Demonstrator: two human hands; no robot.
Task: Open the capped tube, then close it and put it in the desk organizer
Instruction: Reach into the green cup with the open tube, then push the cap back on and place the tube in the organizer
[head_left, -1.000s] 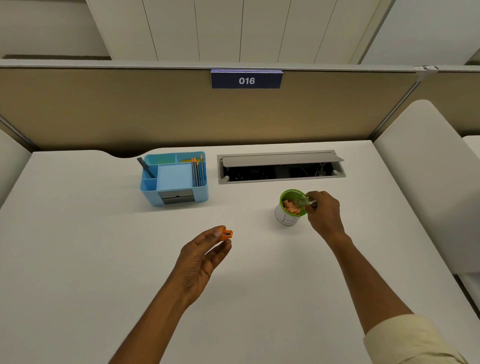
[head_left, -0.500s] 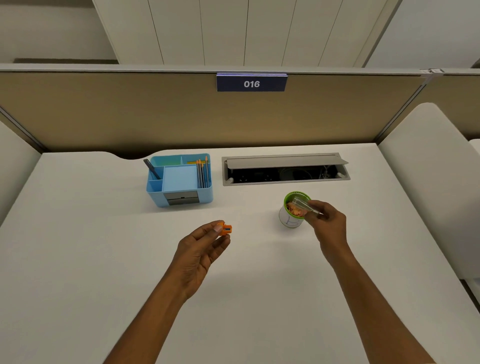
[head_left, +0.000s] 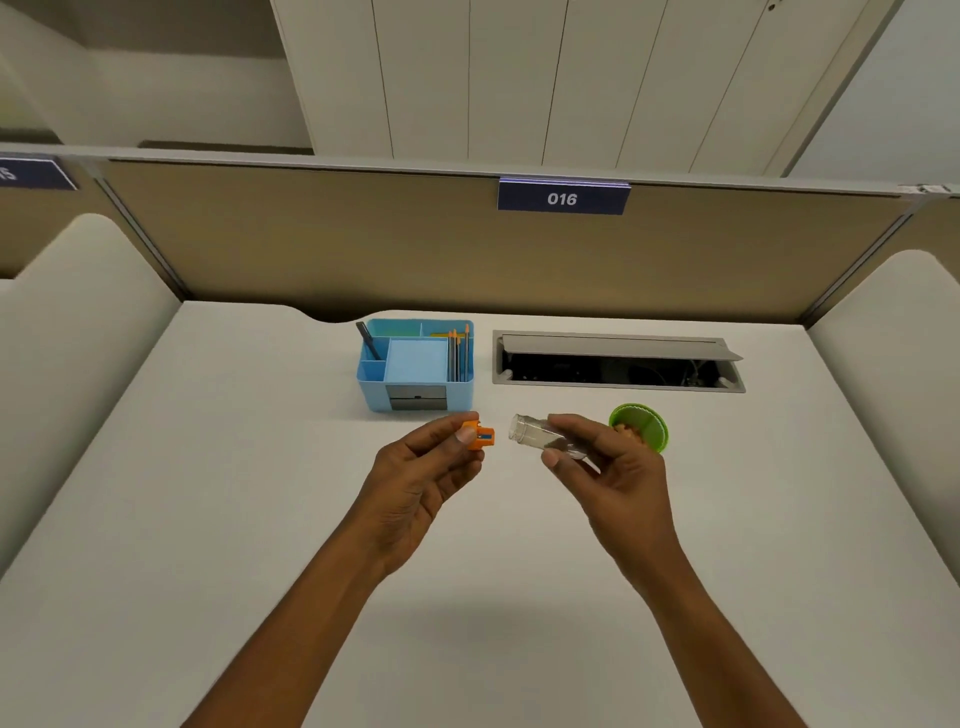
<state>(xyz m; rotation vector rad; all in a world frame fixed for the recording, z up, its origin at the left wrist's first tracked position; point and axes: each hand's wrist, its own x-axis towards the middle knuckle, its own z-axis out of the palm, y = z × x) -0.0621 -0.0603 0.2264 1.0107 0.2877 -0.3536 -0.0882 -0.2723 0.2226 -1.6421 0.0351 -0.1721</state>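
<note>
My right hand (head_left: 610, 470) holds a clear, uncapped tube (head_left: 540, 439) almost level above the desk, its open mouth pointing left. My left hand (head_left: 423, 470) pinches the small orange cap (head_left: 479, 435) between thumb and fingers. A short gap separates the cap from the tube's mouth. The blue desk organizer (head_left: 415, 365) stands just behind my left hand, with pencils and a dark pen in its compartments.
A green-rimmed cup (head_left: 641, 425) with orange bits inside stands behind my right hand. An open grey cable tray (head_left: 618, 361) is set into the white desk (head_left: 234, 519) at the back. A tan partition and padded side panels enclose the desk.
My right hand has drawn the tube away from the green cup and brought it left, toward the cap. My left hand with the cap has moved slightly toward it.
</note>
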